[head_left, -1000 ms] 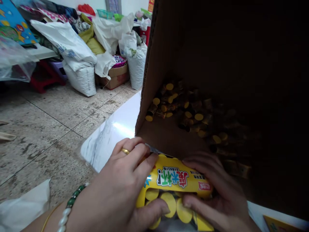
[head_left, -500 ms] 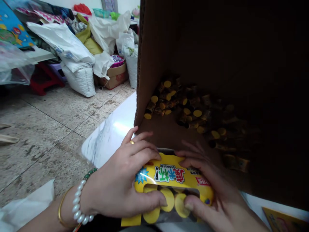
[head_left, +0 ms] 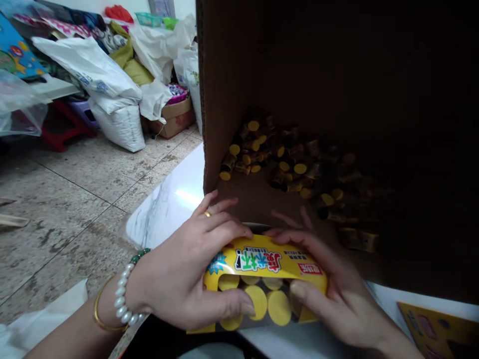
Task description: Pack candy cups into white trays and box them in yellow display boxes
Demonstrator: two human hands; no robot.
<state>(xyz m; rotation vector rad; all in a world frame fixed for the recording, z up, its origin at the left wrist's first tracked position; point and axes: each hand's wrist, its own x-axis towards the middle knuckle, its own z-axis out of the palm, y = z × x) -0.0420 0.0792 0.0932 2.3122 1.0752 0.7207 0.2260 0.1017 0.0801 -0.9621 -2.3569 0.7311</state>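
A yellow printed carton (head_left: 258,259) with a cut-out window is held between both hands, low in front of me. Several small cups with round yellow lids (head_left: 279,307) show through its window. My left hand (head_left: 202,259) grips the carton's left end, thumb across the lids and fingers over the top. My right hand (head_left: 322,279) holds the right end, thumb near the window's edge and fingers behind the top. Beyond the hands, a large cardboard box (head_left: 232,75) lies open toward me, with many more yellow-lidded cups (head_left: 258,144) loose on its bottom.
A marble-patterned tabletop (head_left: 168,194) lies under the box. At the lower right is a flat yellow printed carton (head_left: 441,329). White sacks (head_left: 116,119), a red stool (head_left: 65,124) and a smaller cardboard box (head_left: 177,117) stand on the tiled floor at the left.
The carton has tipped slightly, so more lids show in its window. My right thumb has shifted up toward the window's upper right. The view has swung a little to the right.
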